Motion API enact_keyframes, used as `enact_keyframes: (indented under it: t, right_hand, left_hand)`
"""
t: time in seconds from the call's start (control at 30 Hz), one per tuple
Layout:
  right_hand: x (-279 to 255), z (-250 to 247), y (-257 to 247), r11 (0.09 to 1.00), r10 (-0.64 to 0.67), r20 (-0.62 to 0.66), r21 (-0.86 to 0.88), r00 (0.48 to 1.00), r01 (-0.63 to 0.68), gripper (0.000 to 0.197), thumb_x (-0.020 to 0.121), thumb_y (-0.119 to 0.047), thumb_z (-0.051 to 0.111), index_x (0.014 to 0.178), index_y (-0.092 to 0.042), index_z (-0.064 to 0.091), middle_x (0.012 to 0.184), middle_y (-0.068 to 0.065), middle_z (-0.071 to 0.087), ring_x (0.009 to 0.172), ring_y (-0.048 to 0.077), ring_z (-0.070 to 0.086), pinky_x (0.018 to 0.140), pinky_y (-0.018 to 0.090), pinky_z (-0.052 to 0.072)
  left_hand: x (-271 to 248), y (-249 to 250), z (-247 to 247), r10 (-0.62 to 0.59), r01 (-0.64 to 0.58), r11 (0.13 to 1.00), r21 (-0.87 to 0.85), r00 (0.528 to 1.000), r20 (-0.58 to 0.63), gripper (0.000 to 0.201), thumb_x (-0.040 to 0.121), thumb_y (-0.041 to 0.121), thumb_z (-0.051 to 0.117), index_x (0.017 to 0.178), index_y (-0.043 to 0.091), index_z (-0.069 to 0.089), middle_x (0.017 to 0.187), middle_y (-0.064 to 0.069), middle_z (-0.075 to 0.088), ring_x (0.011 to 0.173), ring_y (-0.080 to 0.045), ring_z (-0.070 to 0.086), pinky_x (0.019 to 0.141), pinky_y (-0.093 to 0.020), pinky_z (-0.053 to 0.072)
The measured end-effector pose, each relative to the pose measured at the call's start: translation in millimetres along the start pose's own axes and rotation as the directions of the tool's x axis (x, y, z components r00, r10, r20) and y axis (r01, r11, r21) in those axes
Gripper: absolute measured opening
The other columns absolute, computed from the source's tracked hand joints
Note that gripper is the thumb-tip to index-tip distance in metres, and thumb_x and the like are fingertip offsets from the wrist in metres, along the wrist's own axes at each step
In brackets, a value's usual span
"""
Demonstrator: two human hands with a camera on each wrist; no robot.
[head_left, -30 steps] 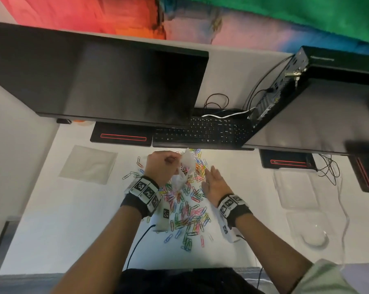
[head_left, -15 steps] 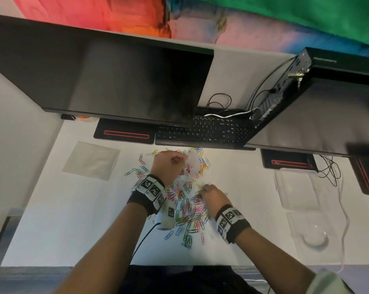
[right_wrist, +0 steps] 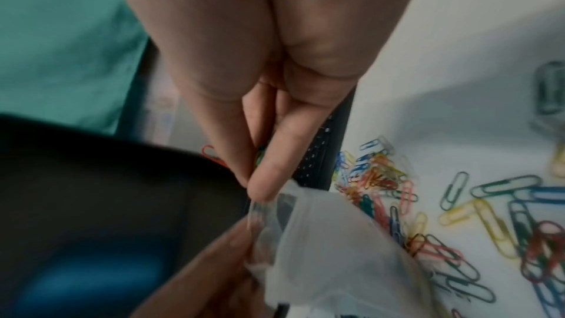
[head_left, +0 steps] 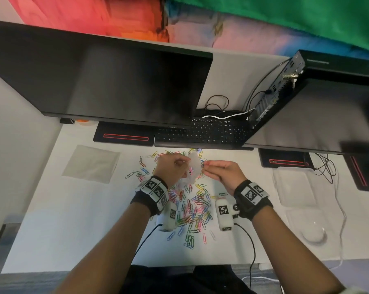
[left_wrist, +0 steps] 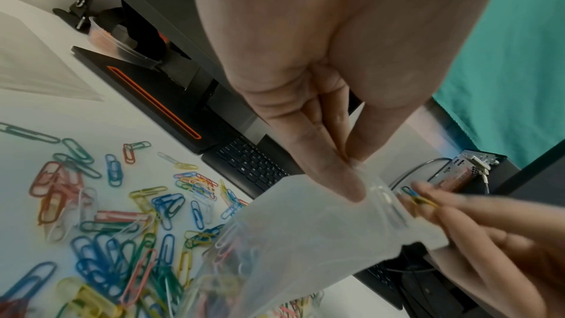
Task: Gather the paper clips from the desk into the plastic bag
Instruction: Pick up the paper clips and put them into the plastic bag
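Many coloured paper clips [head_left: 192, 211] lie scattered on the white desk [head_left: 73, 219] in front of the keyboard. My left hand [head_left: 185, 163] pinches the rim of a small clear plastic bag [head_left: 193, 168] and holds it above the pile. In the left wrist view the bag [left_wrist: 321, 238] hangs open with several clips in its bottom. My right hand [head_left: 206, 165] is at the bag's mouth and pinches a few clips [left_wrist: 417, 197] between thumb and fingers. The right wrist view shows those pinched clips [right_wrist: 260, 156] just above the bag's rim [right_wrist: 275, 204].
A black keyboard [head_left: 202, 132] lies just behind the pile, under two dark monitors [head_left: 107, 81] [head_left: 317, 115]. A flat clear sheet [head_left: 92, 164] lies at the left. Clear plastic trays [head_left: 296, 187] and loose cables [head_left: 325, 168] lie at the right.
My right hand closed its fingers on clips in the pile, then rose up and to the right to the bag's mouth. The left hand kept holding the bag.
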State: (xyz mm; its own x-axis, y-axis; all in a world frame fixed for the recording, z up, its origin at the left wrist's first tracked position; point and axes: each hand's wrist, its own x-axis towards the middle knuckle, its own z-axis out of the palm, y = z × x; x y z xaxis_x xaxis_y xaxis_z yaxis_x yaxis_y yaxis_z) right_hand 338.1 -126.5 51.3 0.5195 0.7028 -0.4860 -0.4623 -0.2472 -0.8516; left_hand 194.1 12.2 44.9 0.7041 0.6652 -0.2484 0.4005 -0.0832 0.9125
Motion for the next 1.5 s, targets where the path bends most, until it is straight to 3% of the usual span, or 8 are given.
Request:
enact_keyframes:
  t: [0.27,0.4,0.6,0.67,0.8,1.0,1.3,1.5]
  right_hand:
    - [13,28,11,0.666,-0.196,-0.031,-0.738,0.98,0.11,0.021,0.08,0.002,0.07,0.093,-0.014,0.077,0.094,0.007,0.075,0.085,0.02,0.071,0.085,0.032,0.057]
    - [8,35,5,0.395,-0.296,0.106,-0.891,0.949,0.223,0.016,0.083,-0.007,0.067,0.081,-0.017,0.08,0.075,-0.001,0.075,0.065,0.007,0.066,0.067,0.005,0.047]
    - [-3,-7,14,0.738,-0.232,-0.125,-0.668,0.965,0.091,0.017,0.088,-0.009,0.064,0.092,-0.021,0.075,0.09,0.001,0.074,0.075,0.013,0.069,0.062,0.016,0.055]
    - [-4,-33,31,0.628,-0.106,-0.199,-0.773,0.974,-0.09,0.021,0.085,-0.023,0.07,0.105,-0.027,0.07,0.11,0.001,0.069,0.091,0.014,0.066,0.077,0.023,0.053]
    - [-12,-62,77,0.263,0.127,-0.135,-0.951,0.983,-0.165,0.104,0.056,-0.052,0.085,0.145,-0.029,0.036,0.138,0.007,0.033,0.13,0.026,0.036,0.108,0.038,0.036]
    - [-18,-42,106,0.364,0.023,0.092,-0.928,0.995,0.077,0.121,0.048,-0.049,0.089,0.149,-0.021,0.028,0.117,-0.001,0.032,0.108,0.017,0.043,0.1,0.03,0.044]
    - [1,-26,109,0.369,-0.173,0.175,-0.901,0.969,0.229,0.046,0.074,-0.022,0.081,0.118,-0.022,0.068,0.103,0.001,0.047,0.069,0.015,0.055,0.076,0.027,0.051]
    - [3,-26,110,0.244,-0.238,0.191,-0.937,0.952,0.249,0.009,0.085,-0.024,0.07,0.087,-0.018,0.077,0.089,0.0,0.061,0.074,0.014,0.059,0.073,0.024,0.05]
  left_hand:
    - [-3,-4,12,0.035,-0.038,0.998,0.059,0.998,0.052,0.012,0.093,0.013,0.062,0.094,0.017,0.074,0.076,-0.004,0.075,0.068,-0.016,0.074,0.069,-0.036,0.063]
    - [-4,-4,11,0.037,-0.04,0.998,0.053,0.998,0.057,0.011,0.093,0.013,0.063,0.096,0.014,0.074,0.077,-0.007,0.075,0.069,-0.018,0.074,0.071,-0.039,0.063]
    - [-1,-5,6,0.037,-0.037,0.999,0.031,0.999,0.018,0.013,0.093,0.009,0.062,0.1,0.008,0.074,0.08,-0.008,0.075,0.07,-0.019,0.074,0.069,-0.035,0.063]
    - [0,-5,4,0.04,-0.04,0.999,0.029,0.999,0.002,0.014,0.093,0.007,0.062,0.099,0.009,0.074,0.079,-0.008,0.075,0.07,-0.02,0.073,0.069,-0.035,0.063]
    - [4,-7,3,0.047,-0.047,0.997,0.056,0.999,0.007,0.015,0.093,0.009,0.062,0.101,0.01,0.074,0.078,-0.006,0.075,0.068,-0.018,0.073,0.068,-0.032,0.063]
    - [5,-8,5,0.022,-0.023,0.999,0.024,1.0,0.012,0.012,0.092,0.009,0.064,0.097,0.011,0.074,0.076,-0.006,0.075,0.068,-0.018,0.073,0.063,-0.028,0.063]
    - [5,-10,2,0.003,-0.003,1.0,0.001,1.0,0.0,0.012,0.091,0.009,0.065,0.094,0.014,0.075,0.079,-0.007,0.075,0.068,-0.019,0.074,0.063,-0.031,0.063]
    - [2,-10,-2,-0.028,0.028,1.0,0.004,1.0,-0.004,0.011,0.091,0.012,0.065,0.097,0.013,0.075,0.084,-0.006,0.075,0.068,-0.016,0.074,0.063,-0.031,0.063]
